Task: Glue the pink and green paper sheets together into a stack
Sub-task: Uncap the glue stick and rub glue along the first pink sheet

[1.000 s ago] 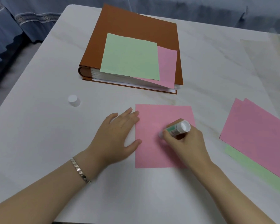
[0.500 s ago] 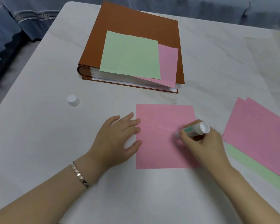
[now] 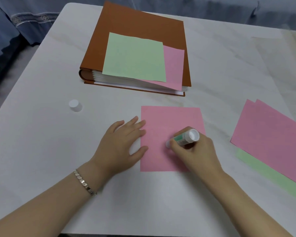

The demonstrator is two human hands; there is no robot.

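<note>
**While glue goes onto a pink sheet, the stacking is yet to come**

While your right hand (image 3: 193, 151) is clamped around the glue stick (image 3: 184, 138), its tip presses on the pink sheet (image 3: 171, 120) lying flat on the white table (image 3: 41, 151) directly in front of you. Your left hand (image 3: 121, 142) lies open and flat, fingers spread, its fingertips and thumb resting on the sheet's left edge to pin it; it grips nothing. The glue stick's white cap (image 3: 75, 105) stands apart on the table, to the left.

Judged from the layout, you are in the gluing step for this sheet, and no sheet has yet been laid on top of it. A green sheet (image 3: 135, 57) overlapping another pink sheet (image 3: 174, 65) rests on the brown binder (image 3: 140, 23) beyond your work. To the right, two pink sheets (image 3: 272, 137) overlap a green one (image 3: 263, 171) on the table. Whether either of these groups is already bonded cannot be told, so how much of the task is left is uncertain.

Compared with half a second earlier, the glue stick has travelled leftward, from near the sheet's right edge back toward its middle, roughly where it sat a second ago: a back-and-forth spreading stroke. Your left hand and the sheet have kept their places.
</note>
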